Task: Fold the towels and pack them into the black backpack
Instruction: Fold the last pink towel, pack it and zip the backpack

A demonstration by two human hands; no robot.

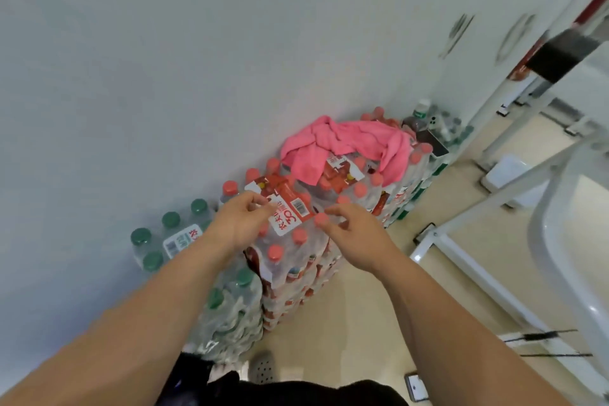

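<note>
The pink towel (349, 142) lies crumpled and unfolded beyond both sets of fingers, on top of the far end of the stacked packs of red-capped bottles (296, 260). It is well apart from your fingertips. Several red caps and a red-and-white pack label (290, 211) lie between the fingers and its near edge. One flap of the towel hangs toward you over the pack top.

Your left hand (239, 222) is held over the near pack, back of the hand up, with the fingers (260, 203) loosely curled and the thumb close to the index finger at the label's edge. It holds nothing. Whether the fingertips touch the wrap cannot be determined.

Your right hand (357, 229) is just beside the left hand at the same height, with the label between the two. Its fingers are loosely bent and point toward a red cap; they hold nothing.

Both forearms are extended forward and converge over the stack.

To the left of your left fingers stand packs of green-capped bottles (171, 241) against the white wall (164, 76). To the right of your right fingers, a white metal frame (461, 250) stands on the beige floor (362, 323). Black fabric (296, 392) shows at the lower edge; it cannot be identified.
</note>
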